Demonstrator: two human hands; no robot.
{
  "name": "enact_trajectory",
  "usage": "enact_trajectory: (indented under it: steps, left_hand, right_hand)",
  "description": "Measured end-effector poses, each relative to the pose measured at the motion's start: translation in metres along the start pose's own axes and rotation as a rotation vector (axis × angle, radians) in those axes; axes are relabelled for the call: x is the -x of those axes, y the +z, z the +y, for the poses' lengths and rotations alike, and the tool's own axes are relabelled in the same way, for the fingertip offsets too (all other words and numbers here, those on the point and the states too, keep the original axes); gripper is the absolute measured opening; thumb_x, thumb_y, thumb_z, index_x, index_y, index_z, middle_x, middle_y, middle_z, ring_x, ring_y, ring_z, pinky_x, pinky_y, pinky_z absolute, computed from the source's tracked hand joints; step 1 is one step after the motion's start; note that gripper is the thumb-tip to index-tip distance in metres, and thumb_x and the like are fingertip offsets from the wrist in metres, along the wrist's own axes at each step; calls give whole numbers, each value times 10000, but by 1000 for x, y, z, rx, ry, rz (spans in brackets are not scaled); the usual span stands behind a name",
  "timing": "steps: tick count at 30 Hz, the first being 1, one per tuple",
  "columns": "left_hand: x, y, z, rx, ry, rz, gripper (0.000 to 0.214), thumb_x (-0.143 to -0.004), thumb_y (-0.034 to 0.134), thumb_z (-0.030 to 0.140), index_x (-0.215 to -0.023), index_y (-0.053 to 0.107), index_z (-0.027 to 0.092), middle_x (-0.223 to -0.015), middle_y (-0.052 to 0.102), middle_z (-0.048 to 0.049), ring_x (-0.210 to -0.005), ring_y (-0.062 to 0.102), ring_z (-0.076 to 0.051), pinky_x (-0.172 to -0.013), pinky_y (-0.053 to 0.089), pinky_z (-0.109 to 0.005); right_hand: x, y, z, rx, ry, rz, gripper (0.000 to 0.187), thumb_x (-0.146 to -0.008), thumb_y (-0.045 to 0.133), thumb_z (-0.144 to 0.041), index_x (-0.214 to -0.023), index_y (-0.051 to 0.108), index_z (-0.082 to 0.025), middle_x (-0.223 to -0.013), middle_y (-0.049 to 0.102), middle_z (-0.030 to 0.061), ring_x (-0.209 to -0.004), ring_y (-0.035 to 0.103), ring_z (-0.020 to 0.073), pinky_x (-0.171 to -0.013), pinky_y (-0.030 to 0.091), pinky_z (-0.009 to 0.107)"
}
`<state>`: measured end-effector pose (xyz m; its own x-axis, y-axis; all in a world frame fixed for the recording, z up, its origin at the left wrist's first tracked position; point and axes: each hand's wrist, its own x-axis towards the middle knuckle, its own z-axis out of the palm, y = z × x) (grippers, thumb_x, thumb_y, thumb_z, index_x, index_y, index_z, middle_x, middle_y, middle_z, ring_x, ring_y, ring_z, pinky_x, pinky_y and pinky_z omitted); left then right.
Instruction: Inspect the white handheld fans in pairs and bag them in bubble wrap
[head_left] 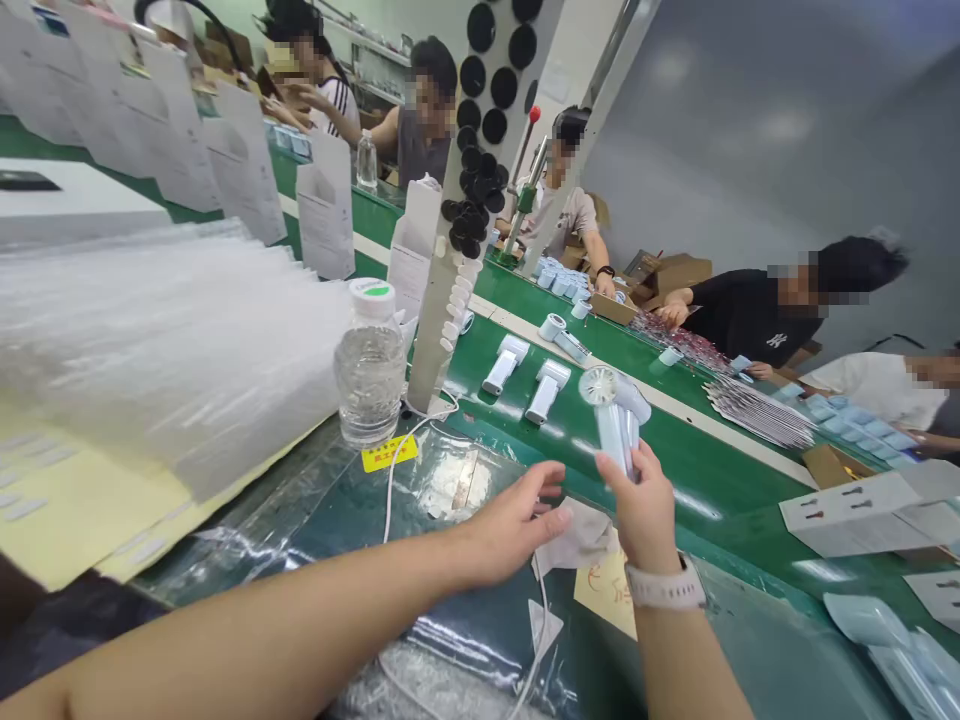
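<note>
Your right grip [641, 505] is closed around the handle of a pale blue handheld fan [616, 420], which stands nearly upright with its round white head tilted to the left, well to the right of the water bottle [369, 372]. A white smartwatch [666, 585] sits on your right wrist. Your left grip [510, 525] is open and empty, its fingers stretched toward the fan and ending just beside a crumpled white cloth [577, 535]. You can't tell whether they touch it.

The bottle stands on the green desk [720, 455], with a yellow label [388, 453] just in front of it and a white cable [395, 490] running down past that label. To the bottle's right, two more handheld fans [501, 365] lie on the desk, just beside each other and beyond your hands. To its left, a tall stack of clear plastic sleeves [150, 350] rests on yellow sheets [90, 500]. Just behind the bottle rises a white post [439, 320] studded with black and white discs. Well to its right, a co-worker in a black shirt [750, 315] leans over the desk.
</note>
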<state>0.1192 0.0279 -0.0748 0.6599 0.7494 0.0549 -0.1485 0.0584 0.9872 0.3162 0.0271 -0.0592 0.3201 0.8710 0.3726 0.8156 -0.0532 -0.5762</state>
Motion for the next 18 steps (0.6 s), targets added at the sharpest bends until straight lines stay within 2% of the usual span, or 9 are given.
enact_trajectory:
  steps: [3,5,7,9,11,14,18]
  left_hand:
    - [-4,3,-3,371,99,46,767,-746,714,612,-1323,427,195,-1437,482,-185,-1356,436,-331,-1103,362,-473]
    - [-5,3,-1,508,98,146,733,-703,770,589,-1257,489,201,-1319,595,-146,-1225,559,-309,-1030,427,-426]
    - [-5,0,2,587,48,207,621,-692,794,559,-1137,576,184,-1114,689,-105,-1007,654,-253,-889,486,-355]
    - [-5,-3,6,652,-7,171,536,-679,803,561,-980,640,149,-890,702,-71,-787,657,-190,-750,497,-302]
    - [-3,-5,9,698,-51,112,501,-667,808,567,-865,661,130,-779,677,-55,-670,624,-152,-667,489,-277]
    - [-1,-5,14,718,-51,113,489,-649,830,545,-892,682,147,-813,693,-60,-706,638,-162,-667,501,-272]
    - [-3,-9,21,693,-21,216,534,-639,828,563,-980,689,176,-897,718,-61,-831,667,-211,-769,530,-319]
  right_hand:
    - [48,5,-28,-88,-129,-53,476,-792,647,-557,-1078,710,-181,-1529,362,169,-1337,418,426,-1044,395,569]
    - [70,8,-40,-156,-222,-109,516,-776,695,-543,-1164,688,-203,-1586,264,147,-1413,303,431,-1113,282,643]
    - [82,8,-41,-229,-267,-188,547,-779,716,-536,-1231,661,-234,-1607,231,122,-1440,262,421,-1129,237,673]
    - [84,3,-33,-334,-275,-269,506,-825,685,-519,-1264,647,-269,-1609,252,94,-1441,283,399,-1128,262,662]
    - [81,-2,-24,-463,-273,-306,364,-905,598,-479,-1209,685,-298,-1575,344,71,-1416,356,366,-1119,316,622]
    - [76,-5,-18,-591,-259,-287,297,-980,477,-411,-1082,739,-315,-1515,452,47,-1388,419,320,-1113,355,562]
    - [74,-2,-24,-637,-247,-320,277,-971,493,-406,-994,736,-275,-1593,320,24,-1439,335,315,-1122,343,536]
